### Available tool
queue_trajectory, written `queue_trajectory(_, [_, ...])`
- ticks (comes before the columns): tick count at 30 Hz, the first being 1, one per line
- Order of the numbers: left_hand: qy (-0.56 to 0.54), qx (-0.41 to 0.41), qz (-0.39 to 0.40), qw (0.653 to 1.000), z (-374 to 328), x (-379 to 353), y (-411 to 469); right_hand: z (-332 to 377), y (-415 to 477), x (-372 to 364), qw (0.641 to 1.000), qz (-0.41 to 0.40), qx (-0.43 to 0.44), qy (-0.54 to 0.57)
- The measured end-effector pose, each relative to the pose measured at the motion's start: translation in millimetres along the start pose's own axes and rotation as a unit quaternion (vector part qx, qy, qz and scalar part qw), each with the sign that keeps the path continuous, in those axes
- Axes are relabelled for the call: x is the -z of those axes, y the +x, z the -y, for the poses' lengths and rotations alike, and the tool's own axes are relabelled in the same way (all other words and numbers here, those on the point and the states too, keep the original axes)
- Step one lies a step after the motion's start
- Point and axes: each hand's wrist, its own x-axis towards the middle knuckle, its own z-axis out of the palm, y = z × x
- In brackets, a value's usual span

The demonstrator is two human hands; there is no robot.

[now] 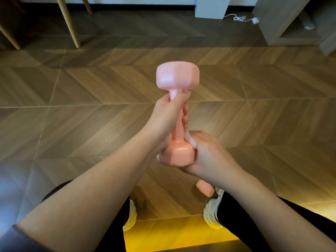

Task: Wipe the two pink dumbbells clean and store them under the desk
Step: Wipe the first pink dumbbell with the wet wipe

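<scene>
A pink dumbbell (177,77) is held above the floor, its far head pointing away from me. My left hand (170,113) is wrapped around its handle. My right hand (207,153) cups the near head and presses a thin white wipe (190,140) against it. A second pink dumbbell (205,190) lies on the floor beside my right shoe, mostly hidden by my right forearm.
Wooden chair legs (72,24) stand at the far left. A white post (211,8) and a white cable with a plug (241,19) are at the far wall. A low grey shelf unit (283,31) sits at the far right. My white shoes (212,213) rest on the herringbone floor.
</scene>
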Motion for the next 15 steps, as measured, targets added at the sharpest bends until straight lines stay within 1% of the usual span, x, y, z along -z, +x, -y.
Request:
queue_trajectory(1, [-0.002, 0.005, 0.011, 1.000, 0, -1, 0, -1, -1, 0, 1.000, -0.011, 0.006, -0.014])
queue_trajectory(3, [-0.011, 0.007, 0.017, 1.000, -1, -3, 1, 0, -7, 0, 0.995, -0.082, 0.014, -0.053])
queue_trajectory(5, [-0.021, -0.001, 0.013, 1.000, -5, -3, 4, 2, -12, 1, 0.988, -0.149, 0.011, -0.029])
queue_trajectory(6, [-0.026, -0.004, 0.012, 1.000, -7, -3, 5, 2, -10, 2, 0.989, -0.146, 0.005, -0.004])
queue_trajectory(7, [-0.030, -0.005, 0.012, 0.999, -7, -2, 5, 2, -7, 4, 0.993, -0.116, -0.005, 0.019])
queue_trajectory(9, [-0.034, -0.003, 0.021, 0.999, -7, -1, 6, -1, -1, 6, 0.998, -0.031, -0.012, 0.058])
queue_trajectory(10, [-0.033, -0.002, 0.026, 0.999, -6, 0, 6, -1, 0, 6, 0.997, -0.017, -0.007, 0.071])
queue_trajectory(12, [-0.040, 0.000, 0.031, 0.999, -7, 1, 6, -1, 0, 7, 0.995, -0.032, -0.007, 0.099])
queue_trajectory(15, [-0.063, 0.009, 0.017, 0.998, -8, 3, 7, -3, -5, 9, 0.988, -0.081, -0.011, 0.131])
